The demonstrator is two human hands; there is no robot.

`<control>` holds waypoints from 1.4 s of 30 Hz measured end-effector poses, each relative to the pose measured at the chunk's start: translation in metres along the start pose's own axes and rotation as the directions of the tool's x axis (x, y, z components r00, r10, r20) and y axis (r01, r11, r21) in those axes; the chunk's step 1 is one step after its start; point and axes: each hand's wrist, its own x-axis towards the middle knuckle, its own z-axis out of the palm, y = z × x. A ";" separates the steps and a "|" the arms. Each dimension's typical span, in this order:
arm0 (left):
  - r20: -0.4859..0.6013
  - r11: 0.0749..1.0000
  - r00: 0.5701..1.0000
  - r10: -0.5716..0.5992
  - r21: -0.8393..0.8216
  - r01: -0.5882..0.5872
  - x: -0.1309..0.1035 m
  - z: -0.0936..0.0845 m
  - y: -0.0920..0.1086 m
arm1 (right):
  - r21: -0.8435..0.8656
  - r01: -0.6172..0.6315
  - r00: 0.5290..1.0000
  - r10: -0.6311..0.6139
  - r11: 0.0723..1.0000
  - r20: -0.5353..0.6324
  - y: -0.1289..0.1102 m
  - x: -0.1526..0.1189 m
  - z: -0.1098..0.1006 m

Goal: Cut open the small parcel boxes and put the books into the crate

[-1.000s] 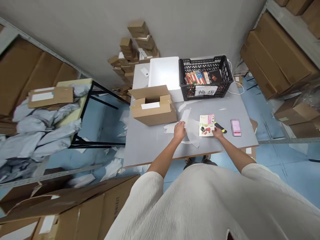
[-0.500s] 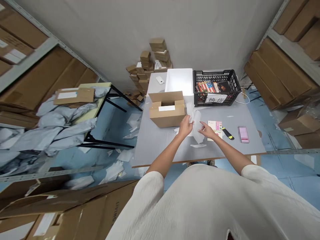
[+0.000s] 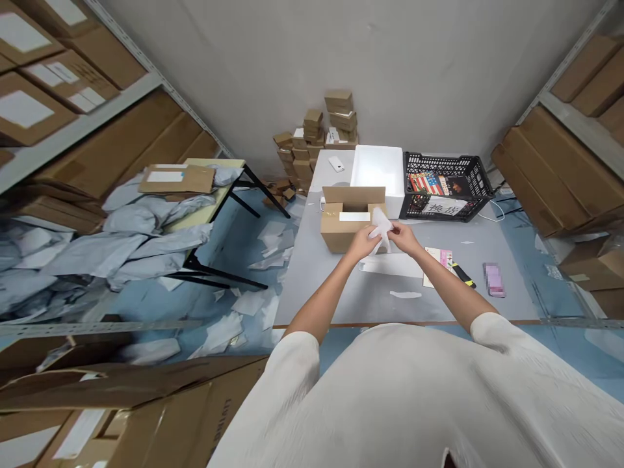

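Between my two hands is a crumpled piece of thin white wrapping [image 3: 381,224], either plastic or foam sheet. My left hand [image 3: 363,243] grips its left side with fingers closed. On its right side, the fingers of my right hand [image 3: 404,238] pinch the same wrapping. Just behind my left hand stands an open cardboard box [image 3: 336,227] with its back flap raised and a white label inside. Below my hands a flat white sheet [image 3: 394,264] lies on the grey table [image 3: 331,292].
A white foam box [image 3: 377,166] and a black plastic crate [image 3: 443,211] holding printed books stand at the back. To the right lie a colourful card [image 3: 431,253], a yellow-black cutter [image 3: 464,275] and a phone [image 3: 494,279]. Grey parcels [image 3: 131,221] cover a side table at left.
Both hands have lifted the white wrapping up from the table and bunched it, uncovering the flat sheet beneath. My head view has turned slightly left, so the table appears further right.
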 end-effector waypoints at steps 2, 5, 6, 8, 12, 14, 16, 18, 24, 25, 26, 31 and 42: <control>-0.041 1.000 0.999 -0.009 0.006 0.009 0.007 -0.010 -0.001 | -0.056 0.017 1.000 -0.018 0.998 -0.016 -0.006 0.014 0.008; -0.151 0.999 0.988 0.016 -0.028 -0.021 0.018 -0.024 -0.003 | -0.118 0.017 0.996 -0.027 0.993 -0.089 -0.015 0.039 0.018; -0.188 0.998 0.982 0.025 -0.044 -0.034 0.022 -0.029 -0.005 | -0.133 0.014 0.992 -0.030 0.991 -0.121 -0.018 0.048 0.020; -0.252 0.998 0.967 0.032 -0.047 -0.045 0.030 -0.038 -0.008 | -0.145 0.009 0.984 -0.035 0.989 -0.176 -0.023 0.067 0.025; -0.376 0.993 0.927 -0.001 0.105 0.044 0.046 -0.055 -0.020 | -0.124 0.001 0.976 -0.028 0.992 -0.214 -0.024 0.100 0.037; -0.436 0.975 0.899 -0.044 0.177 0.134 0.054 -0.060 -0.030 | -0.140 -0.008 0.977 -0.023 0.990 -0.213 -0.019 0.113 0.045; -0.444 0.964 0.892 -0.086 0.190 0.188 0.062 -0.063 -0.042 | -0.177 -0.011 0.978 -0.027 0.984 -0.207 -0.012 0.124 0.053; -0.403 0.970 0.909 -0.102 0.162 0.181 0.070 -0.064 -0.055 | -0.227 -0.006 0.983 -0.035 0.974 -0.178 -0.002 0.133 0.061; -0.174 0.977 0.985 -0.005 0.207 0.041 0.076 -0.058 -0.079 | -0.550 0.005 0.998 0.033 0.835 0.060 0.027 0.146 0.072; -0.120 0.966 0.993 0.007 0.257 0.024 0.075 -0.056 -0.081 | -0.605 -0.001 0.995 0.063 0.796 0.081 0.031 0.146 0.073; -0.073 0.950 0.997 0.005 0.311 0.018 0.074 -0.054 -0.083 | -0.650 -0.004 0.991 0.091 0.760 0.100 0.033 0.146 0.073; -0.026 0.889 0.995 -0.094 0.449 0.096 0.081 -0.044 -0.092 | -0.716 0.060 0.996 0.008 0.695 0.091 0.037 0.134 0.078; -0.094 0.875 0.990 -0.107 0.464 0.139 0.072 -0.043 -0.080 | -0.659 0.236 0.937 0.011 0.714 0.349 0.040 0.122 0.077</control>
